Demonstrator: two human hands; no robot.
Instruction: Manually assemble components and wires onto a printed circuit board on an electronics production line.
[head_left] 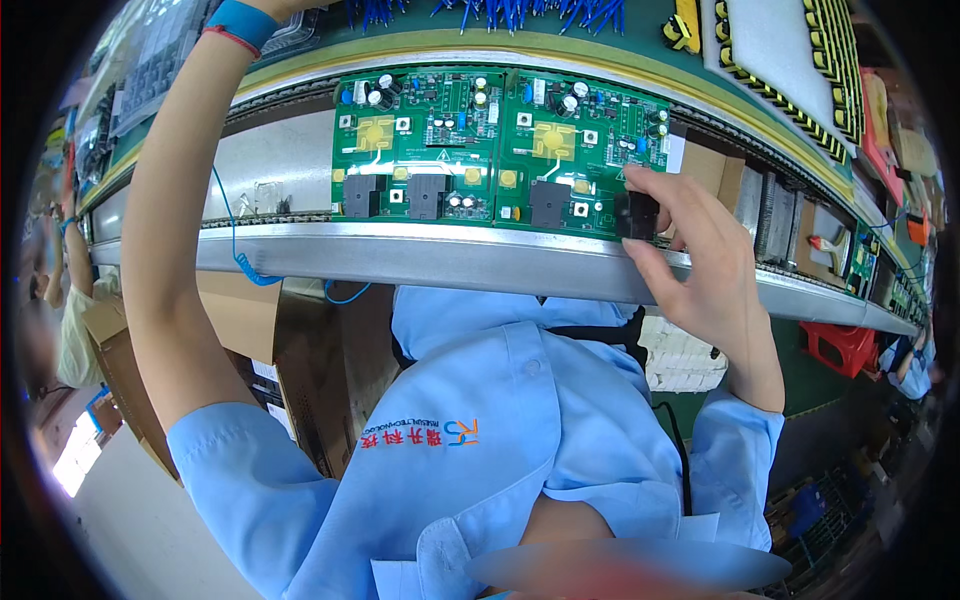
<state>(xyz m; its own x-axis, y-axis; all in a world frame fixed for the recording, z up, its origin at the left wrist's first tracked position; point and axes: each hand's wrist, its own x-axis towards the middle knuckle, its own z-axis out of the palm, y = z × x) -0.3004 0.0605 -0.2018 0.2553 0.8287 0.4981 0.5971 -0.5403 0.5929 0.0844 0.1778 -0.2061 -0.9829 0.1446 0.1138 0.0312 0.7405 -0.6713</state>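
My right hand (700,225) grips a black block-shaped relay (637,214) between thumb and fingers, at the lower right corner of a green circuit board (515,205). Whether the relay touches the board cannot be made out. That board carries another black relay (550,204). Joined or close on its left lies a second green circuit board (345,165) with two black relays (428,196). My left arm stretches up past the boards, a blue wrist strap (243,24) around it. Only a bit of my left hand (287,5) shows at the top edge; its fingers are hidden.
The boards lie on a conveyor with a metal front rail (450,262). Blue wires (530,12) lie beyond it, with a white foam sheet (770,70) and rows of yellow-black parts (835,70) at right. A coiled blue cord (255,270) hangs over the rail. Cardboard boxes (300,370) stand below.
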